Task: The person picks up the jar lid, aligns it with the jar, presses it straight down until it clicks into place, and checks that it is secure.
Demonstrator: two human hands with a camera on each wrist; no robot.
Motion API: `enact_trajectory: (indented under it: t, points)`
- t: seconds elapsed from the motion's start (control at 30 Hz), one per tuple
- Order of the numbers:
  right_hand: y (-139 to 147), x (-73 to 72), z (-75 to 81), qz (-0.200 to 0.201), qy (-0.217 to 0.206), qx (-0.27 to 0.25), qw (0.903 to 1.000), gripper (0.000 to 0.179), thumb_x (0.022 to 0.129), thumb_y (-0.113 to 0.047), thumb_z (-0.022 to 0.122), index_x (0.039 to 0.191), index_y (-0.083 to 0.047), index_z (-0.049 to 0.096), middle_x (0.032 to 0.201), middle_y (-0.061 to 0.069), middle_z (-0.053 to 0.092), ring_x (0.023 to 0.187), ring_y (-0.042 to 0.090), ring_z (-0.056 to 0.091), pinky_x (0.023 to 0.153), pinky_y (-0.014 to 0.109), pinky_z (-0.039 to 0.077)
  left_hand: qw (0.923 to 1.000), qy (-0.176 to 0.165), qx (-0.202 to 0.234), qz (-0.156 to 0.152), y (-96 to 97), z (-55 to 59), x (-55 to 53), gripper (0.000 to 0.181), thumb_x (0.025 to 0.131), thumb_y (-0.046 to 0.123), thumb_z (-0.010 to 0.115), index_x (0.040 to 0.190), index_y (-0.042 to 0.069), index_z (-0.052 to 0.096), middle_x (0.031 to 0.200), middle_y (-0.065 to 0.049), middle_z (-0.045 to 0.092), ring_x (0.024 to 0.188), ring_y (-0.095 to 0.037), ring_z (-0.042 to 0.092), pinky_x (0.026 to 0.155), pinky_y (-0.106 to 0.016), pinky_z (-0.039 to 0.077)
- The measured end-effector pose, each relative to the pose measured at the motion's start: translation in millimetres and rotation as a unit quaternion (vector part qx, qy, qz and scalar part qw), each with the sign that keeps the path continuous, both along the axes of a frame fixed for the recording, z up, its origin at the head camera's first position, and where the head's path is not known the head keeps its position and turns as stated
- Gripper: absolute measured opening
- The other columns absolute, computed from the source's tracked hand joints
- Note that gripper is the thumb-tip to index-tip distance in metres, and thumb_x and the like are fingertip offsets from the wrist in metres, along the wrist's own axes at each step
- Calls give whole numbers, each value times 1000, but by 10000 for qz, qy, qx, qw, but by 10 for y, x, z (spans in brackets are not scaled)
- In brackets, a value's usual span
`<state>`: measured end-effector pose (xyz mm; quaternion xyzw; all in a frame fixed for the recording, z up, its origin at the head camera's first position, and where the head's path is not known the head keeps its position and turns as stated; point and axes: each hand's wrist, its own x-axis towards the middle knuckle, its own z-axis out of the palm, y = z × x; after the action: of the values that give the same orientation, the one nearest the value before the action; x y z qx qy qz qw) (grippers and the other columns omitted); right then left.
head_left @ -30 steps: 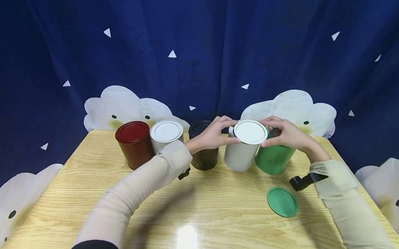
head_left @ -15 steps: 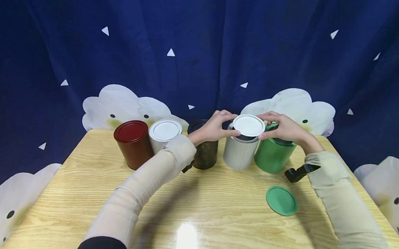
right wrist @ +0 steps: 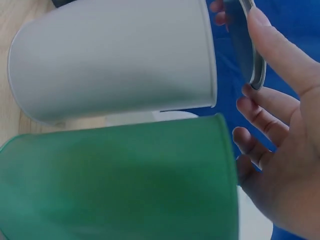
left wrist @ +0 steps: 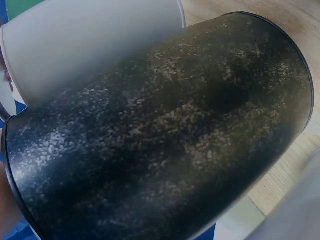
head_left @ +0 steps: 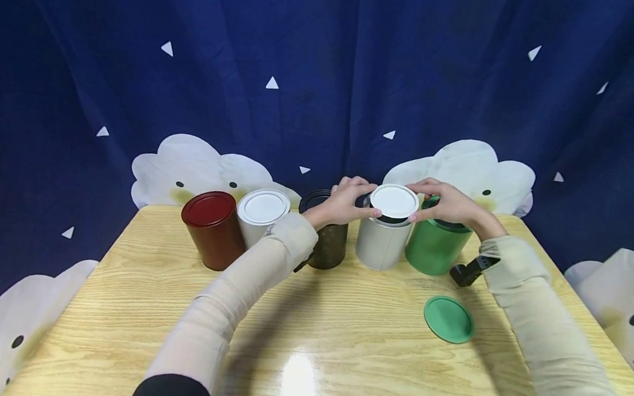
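A round white lid (head_left: 394, 201) is held between both hands, above a white can (head_left: 381, 245) whose dark mouth shows below the lid. My left hand (head_left: 344, 201) pinches the lid's left edge between thumb and fingers. On the opposite edge, my right hand (head_left: 442, 204) pinches it too, the thumb on one face in the right wrist view. There, a gap shows between the lid (right wrist: 245, 45) and the can's rim. A green can (head_left: 436, 249) without its lid stands under my right hand. The left wrist view is mostly filled by a black speckled can (left wrist: 165, 130).
A green lid (head_left: 449, 319) lies on the wooden table (head_left: 361, 360) in front of the green can. To the left stand a lidded red-brown can (head_left: 214, 231) and a lidded white can (head_left: 263, 209). A dark blue curtain (head_left: 305, 56) hangs behind the table.
The white lid covered the can's mouth in the head view. Both hands have moved it slightly back and left, exposing part of the dark mouth; over the last half second it hardly moves.
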<state>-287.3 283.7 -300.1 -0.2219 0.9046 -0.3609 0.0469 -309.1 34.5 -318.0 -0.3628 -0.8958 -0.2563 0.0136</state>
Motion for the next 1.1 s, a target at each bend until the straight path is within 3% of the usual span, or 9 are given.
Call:
enact_trajectory:
  t: [0.33,0.5,0.73,0.93,1.1]
  points:
    - [24,-84,-78,96,86,263,9996,68,69,-11,79,127,6,49,121,21,43,115,36,35,95,52,25,9987,-180,-467,90,34,-2,-41,62,85,40,62,137,12,42,132,-7,41,118,-24,30,87,-39,26]
    - [22,-98,-93,66,31,523,9986,71,71,-22,79,129,4,47,121,21,40,115,38,30,94,53,23,9975,-309,-621,138,44,-22,-74,63,84,42,62,137,13,42,133,-6,40,120,-24,29,88,-40,24]
    - [-1,-108,-93,-112,-42,955,9954,76,70,-30,78,131,1,46,125,21,37,111,37,26,90,53,25,9962,-393,-757,176,59,-14,-88,63,83,42,63,136,13,44,132,-7,42,121,-25,30,90,-43,22]
    - [-32,-71,-63,-16,10,1349,9909,76,72,-33,76,133,1,44,121,22,37,105,35,28,87,50,28,9945,-386,-949,205,56,4,-87,63,82,43,64,134,13,46,133,-7,44,122,-26,31,91,-44,23]
    - [-43,-43,-58,20,188,1361,9905,72,73,-33,75,131,0,47,119,21,39,103,34,30,85,49,29,9956,-324,-844,236,58,-8,-82,61,82,42,65,133,12,49,132,-7,46,121,-27,32,90,-45,24]
